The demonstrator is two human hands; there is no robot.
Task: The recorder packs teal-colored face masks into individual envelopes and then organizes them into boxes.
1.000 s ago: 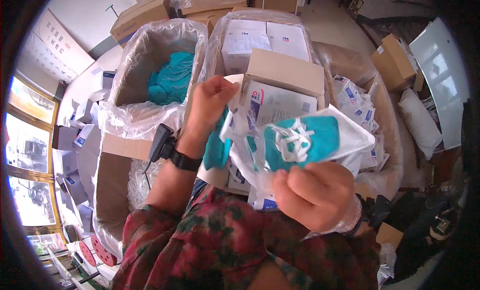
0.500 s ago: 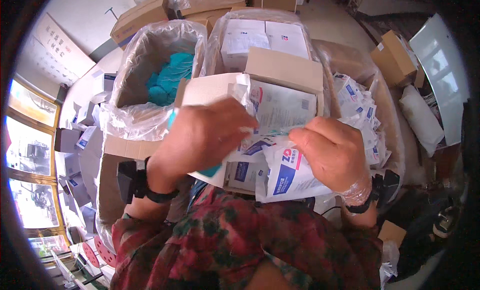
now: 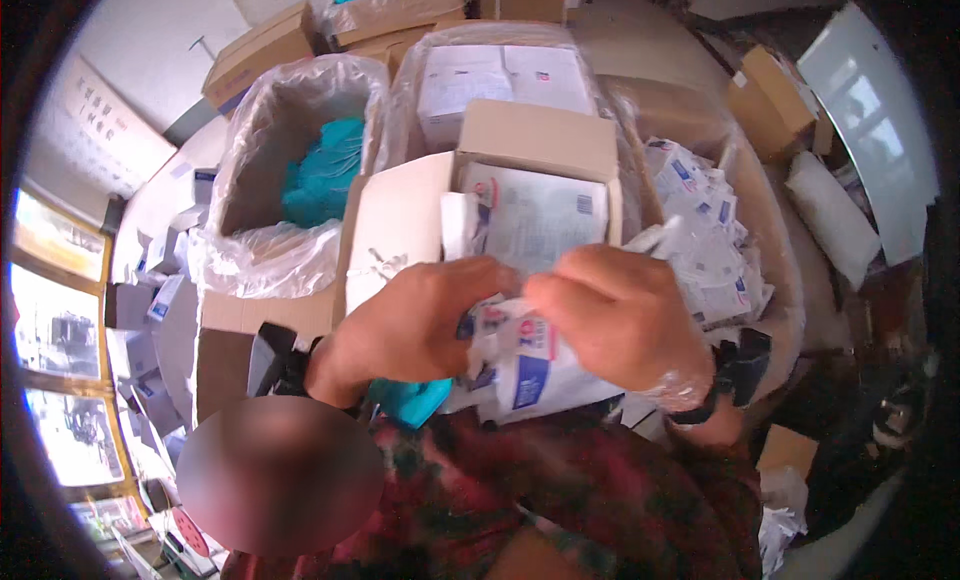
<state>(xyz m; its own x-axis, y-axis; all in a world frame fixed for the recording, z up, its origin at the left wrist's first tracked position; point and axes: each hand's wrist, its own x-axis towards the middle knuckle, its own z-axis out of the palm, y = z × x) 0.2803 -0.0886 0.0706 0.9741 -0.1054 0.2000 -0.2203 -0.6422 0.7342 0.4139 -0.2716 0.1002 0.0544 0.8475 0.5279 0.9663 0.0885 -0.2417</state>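
Note:
A white packet (image 3: 562,387) with blue and red print hangs before my chest. My right hand (image 3: 622,322) pinches its upper edge, thumb and fingers pressed together. My left hand (image 3: 425,315), slightly blurred, is closed at the same edge, its fingertips almost meeting the right hand's. Just beyond them stands an opened white carton (image 3: 540,130) with its flaps up, holding a stack of flat white packets (image 3: 545,215). Below my left wrist lies a teal face mask (image 3: 412,400). My fingers hide the packet's top edge.
At the far left, a plastic-lined carton (image 3: 255,110) holds teal masks (image 3: 325,175). To the right, another lined carton (image 3: 785,270) contains many loose white packets (image 3: 695,195). White boxes (image 3: 465,85) stand behind the opened carton. Small boxes (image 3: 150,330) lie along the left.
My left hand has come down and closer to my right hand at the packet's upper edge. The packet looks more crumpled there. The whole view has shifted slightly.

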